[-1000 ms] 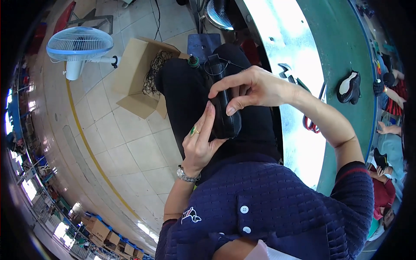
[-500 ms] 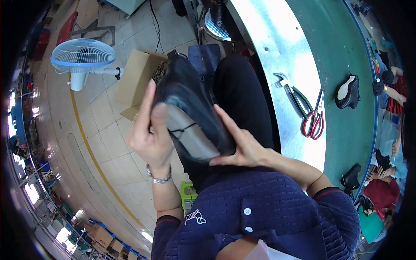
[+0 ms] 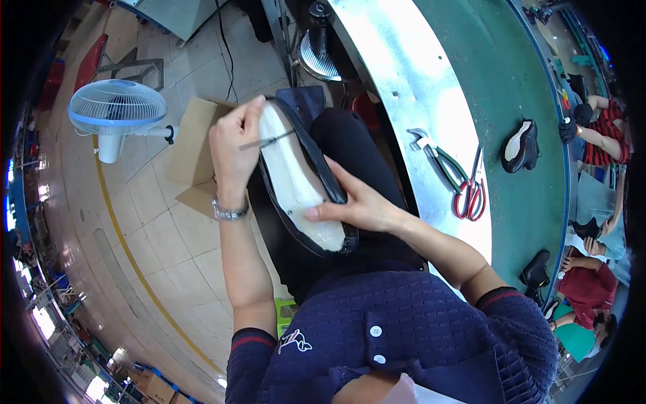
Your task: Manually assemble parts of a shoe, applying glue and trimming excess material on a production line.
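Above my lap lies a black shoe upper (image 3: pixel 312 148), its long white underside (image 3: pixel 286 165) facing up. My right hand (image 3: pixel 356 202) grips its near right side, thumb pressed on the white surface and fingers underneath. At the far end my left hand (image 3: pixel 235 138) is closed, its fingers curled against the shoe's left edge. A thin dark strand (image 3: pixel 274 140) crosses the white underside beside the left hand; whether that hand pinches it is hidden.
On the metal bench edge (image 3: pixel 383 40) to my right lie green-handled pincers (image 3: pixel 447 168) and red-handled scissors (image 3: pixel 471 200). Dark shoes (image 3: pixel 521 145) rest on the green surface (image 3: pixel 471 67). An open carton (image 3: pixel 192 145) and a fan (image 3: pixel 118 108) stand left. Other people (image 3: pixel 595 283) work far right.
The shoe has turned over, so its white underside now faces up. My left hand has moved toward its far end and closed. My right thumb has come onto the underside.
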{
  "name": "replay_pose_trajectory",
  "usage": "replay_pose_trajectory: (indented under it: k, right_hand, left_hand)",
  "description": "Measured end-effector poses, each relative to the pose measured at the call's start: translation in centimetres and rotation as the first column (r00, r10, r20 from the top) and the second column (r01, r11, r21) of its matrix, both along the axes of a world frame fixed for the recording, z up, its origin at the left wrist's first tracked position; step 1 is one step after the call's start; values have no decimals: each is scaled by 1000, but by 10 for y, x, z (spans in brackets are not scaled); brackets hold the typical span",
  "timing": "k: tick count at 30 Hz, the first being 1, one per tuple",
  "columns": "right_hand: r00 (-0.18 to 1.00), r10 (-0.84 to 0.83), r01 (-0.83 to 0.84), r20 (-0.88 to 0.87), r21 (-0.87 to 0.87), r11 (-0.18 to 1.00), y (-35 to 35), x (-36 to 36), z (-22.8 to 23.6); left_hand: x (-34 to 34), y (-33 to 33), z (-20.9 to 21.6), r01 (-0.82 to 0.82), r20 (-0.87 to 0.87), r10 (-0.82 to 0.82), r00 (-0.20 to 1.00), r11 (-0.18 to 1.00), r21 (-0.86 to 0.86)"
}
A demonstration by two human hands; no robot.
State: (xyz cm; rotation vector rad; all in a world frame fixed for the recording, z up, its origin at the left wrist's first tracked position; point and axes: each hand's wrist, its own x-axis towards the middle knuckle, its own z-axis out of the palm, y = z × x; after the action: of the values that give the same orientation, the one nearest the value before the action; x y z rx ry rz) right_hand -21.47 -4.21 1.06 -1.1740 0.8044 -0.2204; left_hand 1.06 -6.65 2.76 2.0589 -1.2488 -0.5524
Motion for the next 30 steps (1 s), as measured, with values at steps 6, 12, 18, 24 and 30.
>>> replay_pose_trajectory:
  k: [6,12,18,24,30]
  right_hand:
    - [926,-322,141,-199,-607,782,-10,-72,-6]
    - [445,-456,-397,-771,-626,671,-28,-178,-47]
    - [763,-275,193,-585,-199,961,-73,-124,17]
    - [903,326,-229,-281,329,916,-107,1,103]
    - [931,322,-237,-170,389,890,-112,30,94]
  left_hand:
    - [-12,22,-17,24,-29,-30,999,984,-178]
    - [-17,27,-23,-78,-7,79,997,953,-294]
    - [-14,30,-12,-37,-88,18,996,976,-215]
    - [-14,31,-24,-70,-63,54,997,952,-298]
    - [-16,29,-23,-69,-68,50,996,949,-308]
